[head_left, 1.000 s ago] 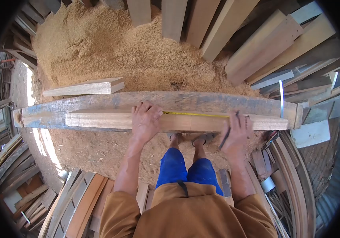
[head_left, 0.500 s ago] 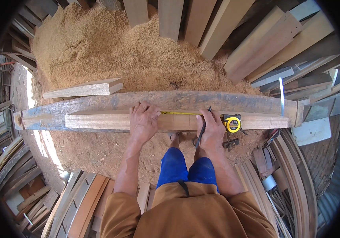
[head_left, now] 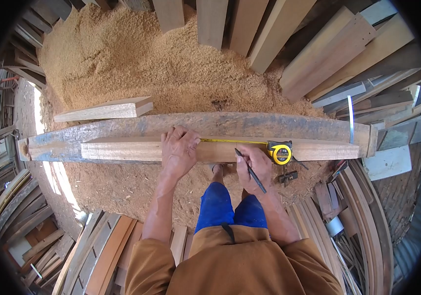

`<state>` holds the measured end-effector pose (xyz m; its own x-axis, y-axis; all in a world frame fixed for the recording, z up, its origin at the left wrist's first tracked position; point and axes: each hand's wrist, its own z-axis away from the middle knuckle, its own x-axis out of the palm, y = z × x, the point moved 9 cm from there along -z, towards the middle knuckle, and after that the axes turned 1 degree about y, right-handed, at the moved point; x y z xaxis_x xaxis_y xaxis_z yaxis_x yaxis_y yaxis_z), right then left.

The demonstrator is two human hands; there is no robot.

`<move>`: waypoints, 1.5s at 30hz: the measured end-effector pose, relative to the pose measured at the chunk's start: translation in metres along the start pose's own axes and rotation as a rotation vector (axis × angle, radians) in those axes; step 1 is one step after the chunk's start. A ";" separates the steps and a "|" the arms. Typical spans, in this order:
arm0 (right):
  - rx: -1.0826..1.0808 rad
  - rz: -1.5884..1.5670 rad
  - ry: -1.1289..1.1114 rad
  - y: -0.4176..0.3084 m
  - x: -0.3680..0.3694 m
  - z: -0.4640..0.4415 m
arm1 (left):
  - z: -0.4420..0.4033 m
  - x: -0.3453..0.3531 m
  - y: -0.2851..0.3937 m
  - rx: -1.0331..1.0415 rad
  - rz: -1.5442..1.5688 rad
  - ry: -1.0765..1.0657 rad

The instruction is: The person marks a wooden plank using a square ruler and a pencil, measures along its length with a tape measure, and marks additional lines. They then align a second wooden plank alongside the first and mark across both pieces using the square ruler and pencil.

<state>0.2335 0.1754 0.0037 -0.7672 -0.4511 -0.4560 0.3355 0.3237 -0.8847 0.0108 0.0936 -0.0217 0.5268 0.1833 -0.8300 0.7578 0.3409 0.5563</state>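
Note:
A long planed timber (head_left: 318,151) lies along a weathered wooden beam (head_left: 250,123). My left hand (head_left: 178,151) is closed over the timber's middle, gripping the end of the yellow tape blade (head_left: 232,141). This blade runs right along the timber to the black-and-yellow tape measure case (head_left: 280,153), which rests just beside my right hand (head_left: 254,167). A slim black pencil (head_left: 252,173) is held in my right fingers, slanted, its upper end over the timber near the tape. Parts of the blade's end are hidden by my left fingers.
Sawdust (head_left: 122,59) is heaped beyond the beam, with a short offcut (head_left: 105,110) at its edge. Several boards (head_left: 212,24) lean at the back. Stacked planks (head_left: 100,250) lie at near left, and more curved strips (head_left: 367,216) at near right.
My right hand has drawn back toward me, turning the pencil from near upright to slanted. The tape case has shifted slightly left. My left hand stays in place.

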 end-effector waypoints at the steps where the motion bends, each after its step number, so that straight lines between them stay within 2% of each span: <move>1: 0.053 -0.052 0.052 0.001 0.001 0.000 | 0.000 0.000 0.000 -0.001 0.001 -0.004; 2: 0.108 -0.104 0.103 0.004 0.001 0.001 | 0.000 0.000 -0.001 -0.001 0.000 -0.001; 5: 0.035 -0.019 0.109 -0.001 0.003 -0.004 | 0.000 0.001 -0.001 -0.001 -0.001 0.000; 11: 0.044 0.040 0.107 0.004 0.007 -0.003 | 0.000 0.000 -0.001 -0.002 -0.002 -0.001; 45: 0.062 0.052 0.095 0.005 0.007 -0.004 | 0.001 0.001 -0.002 -0.006 -0.009 -0.005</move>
<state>0.2278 0.1769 -0.0039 -0.7952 -0.3534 -0.4927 0.4070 0.2911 -0.8658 0.0102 0.0921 -0.0242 0.5216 0.1757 -0.8349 0.7603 0.3482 0.5483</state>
